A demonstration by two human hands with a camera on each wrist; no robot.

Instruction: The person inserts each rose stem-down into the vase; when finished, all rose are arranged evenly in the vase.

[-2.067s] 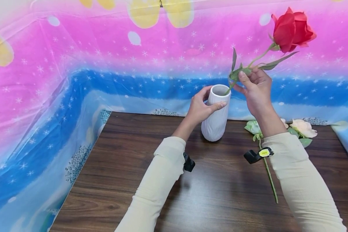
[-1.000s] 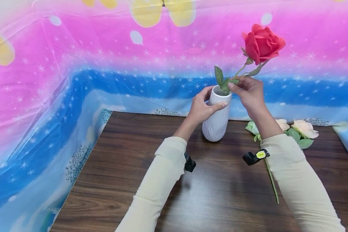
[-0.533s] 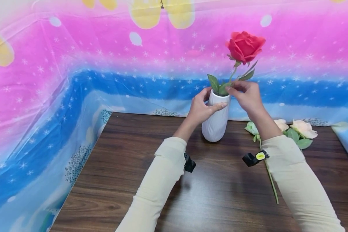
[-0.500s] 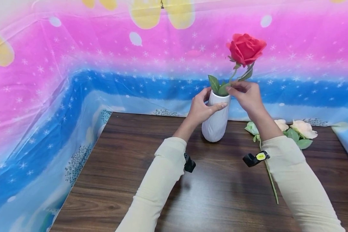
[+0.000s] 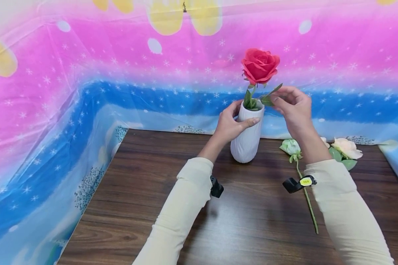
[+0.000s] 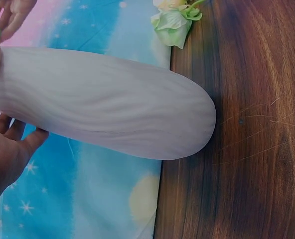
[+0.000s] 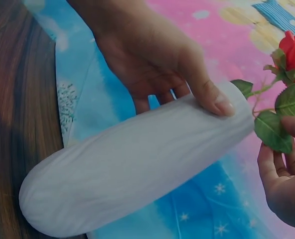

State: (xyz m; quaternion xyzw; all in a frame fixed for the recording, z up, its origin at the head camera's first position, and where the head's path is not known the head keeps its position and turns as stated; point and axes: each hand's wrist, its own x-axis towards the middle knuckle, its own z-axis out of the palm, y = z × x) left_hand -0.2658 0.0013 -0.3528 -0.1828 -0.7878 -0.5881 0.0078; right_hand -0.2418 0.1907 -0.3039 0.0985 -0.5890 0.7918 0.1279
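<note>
A white ribbed vase [image 5: 247,138] stands upright on the table, and my left hand [image 5: 232,121] grips it near the rim, thumb across the front. In the right wrist view the same thumb lies along the vase [image 7: 137,164] just below its mouth. The red rose [image 5: 260,66] stands with its stem inside the vase, bloom above the opening; the lower stem is hidden. Just right of the rim, my right hand [image 5: 296,108] pinches one of the rose's green leaves [image 5: 268,100] between thumb and fingers. That leaf [image 7: 273,132] hangs outside the mouth in the right wrist view.
A pale green rose [image 5: 290,147] with a long stem lies on the brown wooden table [image 5: 146,206], partly beneath the right forearm. Behind it lie cream roses [image 5: 346,148] with leaves. A pink and blue patterned cloth [image 5: 172,81] hangs along the table's back and left edges.
The rose has moved left and down into the vase and become more upright. My right hand has shifted from the stem to a leaf. The left hand keeps its grip on the vase.
</note>
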